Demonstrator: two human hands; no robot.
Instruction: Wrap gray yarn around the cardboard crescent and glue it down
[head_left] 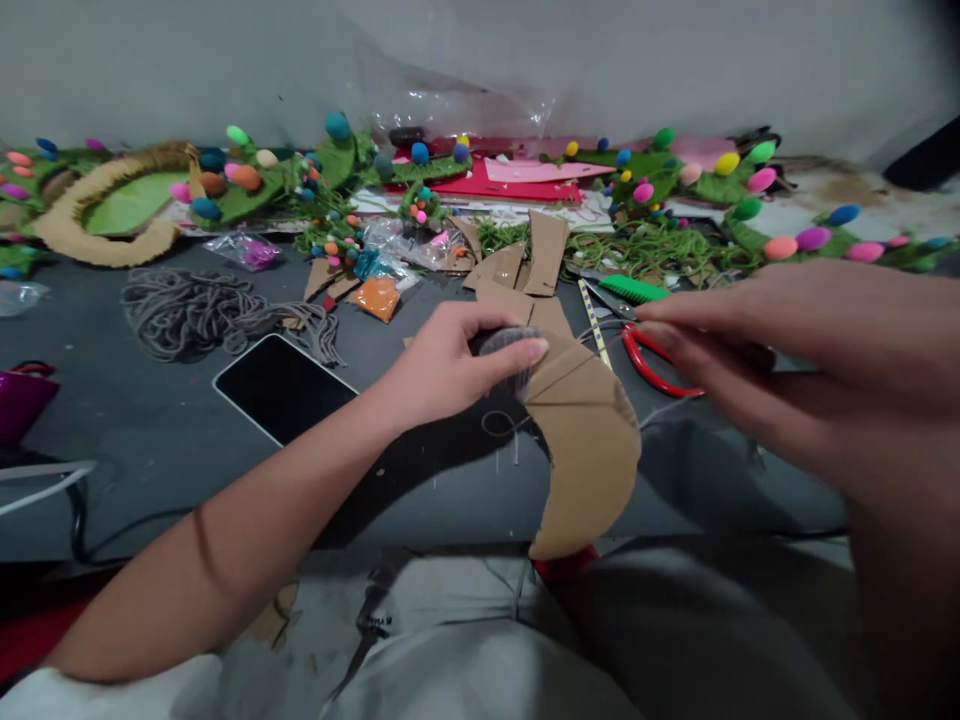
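One slim phone with a black screen and white edge [289, 390], one green plastic comb [634, 289], one pair of scissors with red looped handles [651, 381], one tangled heap of grey yarn [187, 312], and a single tan cardboard crescent [592, 465] front and centre! The left hand [457, 365] is clamped on the crescent's upper end, thumb across the front. Over to the right hand [780, 365]: thumb and forefinger pressed together, pinching a thin grey yarn strand [600, 327] above the scissors. And the crescent? It's up over the table's near edge [465, 510], grey yarn wound round its top, the lower curve bare and tapering to a point.
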